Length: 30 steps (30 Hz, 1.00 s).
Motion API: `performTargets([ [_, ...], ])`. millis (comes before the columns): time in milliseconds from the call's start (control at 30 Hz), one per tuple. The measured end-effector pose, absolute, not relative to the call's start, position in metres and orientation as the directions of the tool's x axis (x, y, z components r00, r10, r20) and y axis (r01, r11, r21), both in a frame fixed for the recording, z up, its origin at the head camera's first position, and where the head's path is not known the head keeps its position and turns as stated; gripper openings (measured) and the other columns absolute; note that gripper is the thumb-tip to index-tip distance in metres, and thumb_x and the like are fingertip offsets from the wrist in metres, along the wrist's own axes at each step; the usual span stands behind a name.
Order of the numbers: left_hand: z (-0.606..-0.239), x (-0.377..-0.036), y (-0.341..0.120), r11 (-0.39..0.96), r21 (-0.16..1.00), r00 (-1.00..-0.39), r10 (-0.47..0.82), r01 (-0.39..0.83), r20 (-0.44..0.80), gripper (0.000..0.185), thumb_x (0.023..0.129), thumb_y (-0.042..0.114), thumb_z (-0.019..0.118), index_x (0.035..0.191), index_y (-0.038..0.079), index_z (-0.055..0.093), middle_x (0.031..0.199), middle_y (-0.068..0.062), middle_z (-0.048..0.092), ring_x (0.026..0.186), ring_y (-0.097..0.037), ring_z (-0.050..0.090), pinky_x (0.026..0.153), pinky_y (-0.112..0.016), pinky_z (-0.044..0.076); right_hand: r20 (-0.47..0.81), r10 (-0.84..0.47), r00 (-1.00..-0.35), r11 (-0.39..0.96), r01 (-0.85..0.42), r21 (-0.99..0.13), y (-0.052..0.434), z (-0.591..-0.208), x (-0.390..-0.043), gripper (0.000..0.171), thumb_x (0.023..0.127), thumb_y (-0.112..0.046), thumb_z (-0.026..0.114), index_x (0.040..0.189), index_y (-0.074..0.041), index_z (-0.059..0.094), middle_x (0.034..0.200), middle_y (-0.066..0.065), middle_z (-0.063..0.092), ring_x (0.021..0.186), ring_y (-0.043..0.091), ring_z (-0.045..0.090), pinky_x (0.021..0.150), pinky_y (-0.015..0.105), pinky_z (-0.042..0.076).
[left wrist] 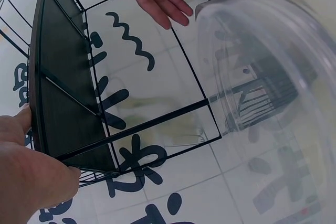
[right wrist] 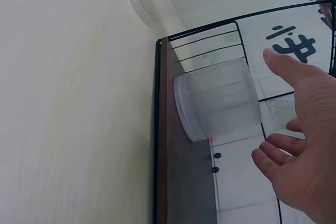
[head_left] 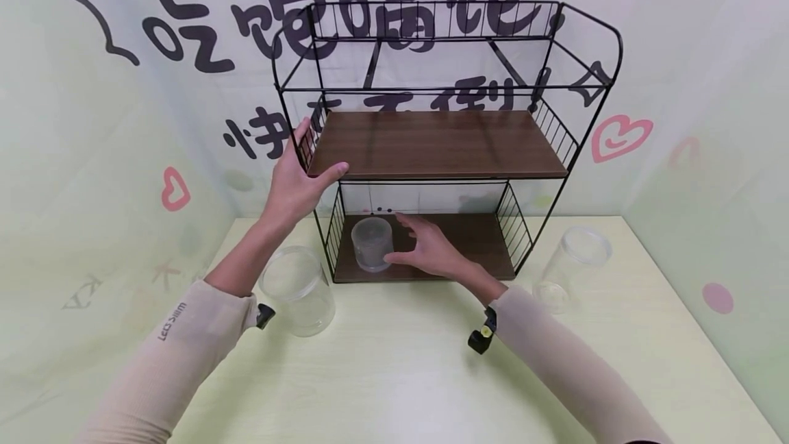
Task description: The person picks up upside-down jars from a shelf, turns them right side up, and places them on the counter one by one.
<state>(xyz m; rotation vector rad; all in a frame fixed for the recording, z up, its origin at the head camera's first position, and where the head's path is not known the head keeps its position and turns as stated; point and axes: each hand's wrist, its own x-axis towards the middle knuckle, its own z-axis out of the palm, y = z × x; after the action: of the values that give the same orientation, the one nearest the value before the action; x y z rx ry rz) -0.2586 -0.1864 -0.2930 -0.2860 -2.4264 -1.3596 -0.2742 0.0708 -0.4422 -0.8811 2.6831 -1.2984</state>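
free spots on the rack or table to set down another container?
Middle shelf is bare across its width; left hand grips its left end. Bottom shelf is free right of the frosted container, behind the right hand. Table front is open; clear jars flank the rack.

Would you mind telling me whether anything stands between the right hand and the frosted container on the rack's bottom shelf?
Nothing visible does. The right hand is open just beside the frosted container on the bottom shelf, with only a small bare gap between fingers and container. The left hand holds the middle shelf's corner.
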Motion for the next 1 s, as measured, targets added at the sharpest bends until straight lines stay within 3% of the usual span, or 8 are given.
performTargets([
  [433, -0.294, -0.259, -0.187, 0.512, 0.787, -0.918, 0.008, 0.344, 0.397, 0.097, 0.096, 0.024, 0.082, 0.17, 0.013, 0.021, 0.173, -0.013, 0.028, 0.16, -0.023, 0.027, 0.13, -0.039, 0.026, 0.227, -0.46, -0.858, 0.538, -0.473, -0.698, 0.04, -0.458, -0.285, 0.096, 0.085, -0.04, 0.09, 0.161, -0.004, 0.042, 0.156, 0.017, 0.053, 0.138, 0.035, 0.056, 0.112, 0.049, 0.051],
  [733, -0.296, -0.261, -0.186, 0.504, 0.786, -0.915, 0.017, 0.357, 0.404, 0.097, 0.095, 0.025, 0.082, 0.17, 0.013, 0.021, 0.174, -0.011, 0.027, 0.16, -0.021, 0.026, 0.13, -0.037, 0.026, 0.191, -0.428, -0.884, 0.547, -0.421, -0.723, 0.034, -0.464, -0.285, 0.102, 0.087, -0.044, 0.088, 0.165, -0.006, 0.034, 0.159, 0.017, 0.049, 0.14, 0.033, 0.054, 0.112, 0.05, 0.051],
  [1000, -0.297, -0.26, -0.186, 0.488, 0.797, -0.917, 0.022, 0.358, 0.398, 0.096, 0.097, 0.024, 0.08, 0.17, 0.014, 0.019, 0.175, -0.01, 0.024, 0.161, -0.019, 0.024, 0.13, -0.036, 0.025, 0.214, -0.406, -0.888, 0.497, -0.411, -0.764, 0.024, -0.472, -0.289, 0.095, 0.089, -0.039, 0.087, 0.163, -0.008, 0.038, 0.147, 0.015, 0.058, 0.125, 0.03, 0.063, 0.1, 0.045, 0.057],
])
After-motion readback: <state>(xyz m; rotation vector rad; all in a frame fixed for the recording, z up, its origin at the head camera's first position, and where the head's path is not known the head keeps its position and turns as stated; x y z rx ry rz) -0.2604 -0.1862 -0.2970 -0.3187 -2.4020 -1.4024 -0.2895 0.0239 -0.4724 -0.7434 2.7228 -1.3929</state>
